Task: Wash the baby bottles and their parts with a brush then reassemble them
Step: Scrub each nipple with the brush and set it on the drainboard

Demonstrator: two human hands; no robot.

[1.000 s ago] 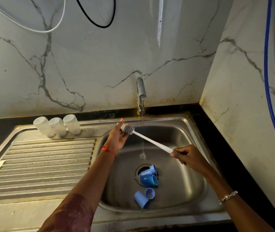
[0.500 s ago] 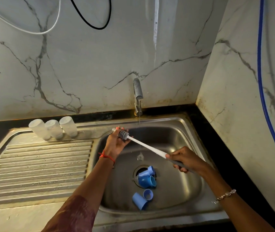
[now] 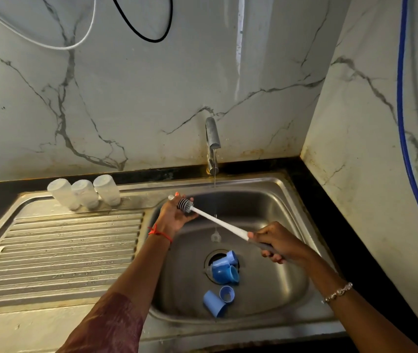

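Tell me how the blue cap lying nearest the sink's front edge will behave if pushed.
The cap lies on its round side, so it would likely roll. It looks like thin hollow plastic, probably light. Water runs from the tap, so it may be slippery.

Domestic kitchen corner: stainless steel sink (image 3: 253,205) with ribbed drainboard (image 3: 63,250) at lower left, set into a black counter (image 3: 330,225), a running tap (image 3: 212,138) at centre, marble-veined wall panels (image 3: 126,103) behind, loose cables (image 3: 149,40) across the top.
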